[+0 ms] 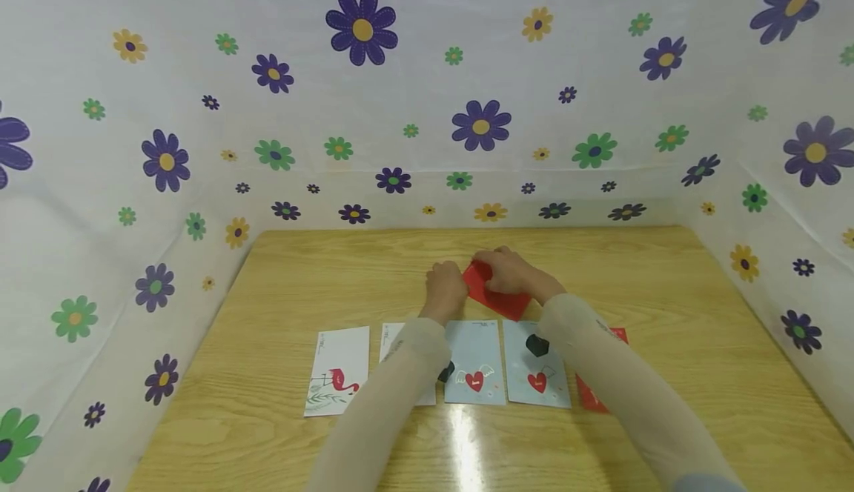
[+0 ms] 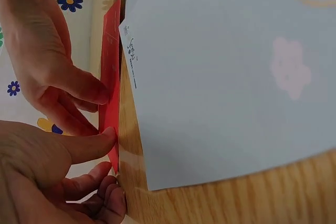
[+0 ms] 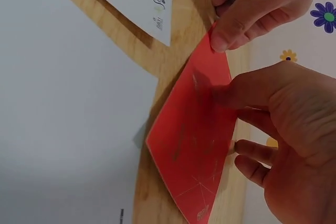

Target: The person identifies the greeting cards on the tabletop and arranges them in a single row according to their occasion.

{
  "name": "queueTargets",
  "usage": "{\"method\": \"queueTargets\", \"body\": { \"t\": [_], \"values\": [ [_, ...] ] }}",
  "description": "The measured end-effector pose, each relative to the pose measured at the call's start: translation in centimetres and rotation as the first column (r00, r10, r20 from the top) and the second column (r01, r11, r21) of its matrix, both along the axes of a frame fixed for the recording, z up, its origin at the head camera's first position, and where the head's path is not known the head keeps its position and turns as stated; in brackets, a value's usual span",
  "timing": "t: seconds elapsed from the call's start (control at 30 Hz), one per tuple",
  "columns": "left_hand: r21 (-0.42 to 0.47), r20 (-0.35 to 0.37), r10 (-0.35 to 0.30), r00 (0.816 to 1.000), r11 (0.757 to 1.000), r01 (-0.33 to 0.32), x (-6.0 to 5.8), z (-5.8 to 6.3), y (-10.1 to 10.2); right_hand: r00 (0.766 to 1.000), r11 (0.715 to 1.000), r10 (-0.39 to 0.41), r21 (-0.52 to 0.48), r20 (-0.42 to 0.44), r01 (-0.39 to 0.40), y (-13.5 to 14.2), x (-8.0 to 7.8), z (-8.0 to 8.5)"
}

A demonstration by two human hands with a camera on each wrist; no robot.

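Observation:
Both hands hold one red card [image 1: 499, 301] above the row of cards, tilted up from the wooden table. My left hand [image 1: 445, 290] pinches its left corner; the thumb [image 3: 223, 35] lies on the face and the fingers curl behind. Farther along the same edge, my right hand [image 1: 514, 273] holds it, thumb on the printed face and fingers at the back, as the right wrist view shows. Thin pale lines mark the red face [image 3: 194, 145]. Nearest below are two light blue cards [image 1: 475, 344] [image 1: 523, 384], each with a red heart.
Left in the row lies a white flamingo card [image 1: 343, 351]; a second white card [image 1: 389, 336] is partly under the left forearm. Another red card [image 1: 590, 397] is half hidden by the right forearm. Flower-patterned white cloth [image 1: 414, 70] encloses the wooden table [image 1: 253, 373] at back and sides.

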State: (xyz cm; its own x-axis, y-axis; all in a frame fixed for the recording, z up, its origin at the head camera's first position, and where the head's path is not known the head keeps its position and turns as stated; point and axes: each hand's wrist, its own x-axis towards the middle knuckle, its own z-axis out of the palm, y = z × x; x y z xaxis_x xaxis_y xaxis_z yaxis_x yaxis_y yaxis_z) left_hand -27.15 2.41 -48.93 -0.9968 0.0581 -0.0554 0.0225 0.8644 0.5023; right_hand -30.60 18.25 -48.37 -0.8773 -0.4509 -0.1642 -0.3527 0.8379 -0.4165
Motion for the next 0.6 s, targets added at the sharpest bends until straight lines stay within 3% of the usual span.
{"method": "queueTargets", "body": {
  "t": [0.23, 0.6],
  "values": [
    [-0.015, -0.036, 0.003, 0.999, 1.000, -0.003, 0.3, 0.0, 0.1, 0.997, 0.998, 0.058, -0.016, -0.055, -0.059, -0.1, -0.4, 0.2],
    [-0.003, -0.079, 0.025, 0.997, 1.000, -0.025, 0.7, 0.0, 0.0, 0.989, 0.996, -0.017, -0.089, -0.145, 0.004, 0.0, -0.7, -0.8]
  ]
}}
